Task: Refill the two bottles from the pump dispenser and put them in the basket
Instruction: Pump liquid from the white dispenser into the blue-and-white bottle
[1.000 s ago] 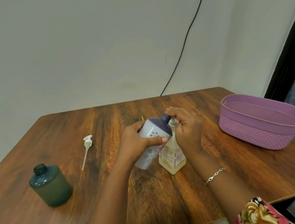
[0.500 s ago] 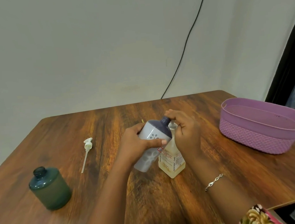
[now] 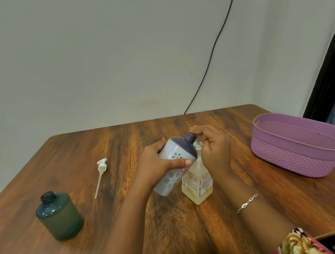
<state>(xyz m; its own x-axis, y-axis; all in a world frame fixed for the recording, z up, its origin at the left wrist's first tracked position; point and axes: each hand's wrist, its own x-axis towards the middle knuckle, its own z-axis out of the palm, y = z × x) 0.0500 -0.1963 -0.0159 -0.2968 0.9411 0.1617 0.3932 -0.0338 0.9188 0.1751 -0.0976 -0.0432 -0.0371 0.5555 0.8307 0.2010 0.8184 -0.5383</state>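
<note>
My left hand (image 3: 156, 166) grips a grey bottle (image 3: 175, 162) with a dark blue shoulder, tilted so its open neck points at the pump spout. The pump dispenser (image 3: 198, 183), a clear bottle of yellowish liquid, stands on the table just right of it. My right hand (image 3: 215, 149) rests on top of the pump head, fingers curled over it. A dark green bottle (image 3: 59, 215) stands open and upright at the left. The purple basket (image 3: 298, 156) sits at the right, nothing visible inside.
A loose white pump with its long tube (image 3: 100, 173) lies on the wooden table (image 3: 171, 227) between the green bottle and my left hand. A black cable (image 3: 212, 48) runs down the wall behind. The table's front right corner is near my right sleeve.
Both hands keep their hold on the grey bottle and the pump head. The camera has tilted a little, so everything sits slightly lower in the view.
</note>
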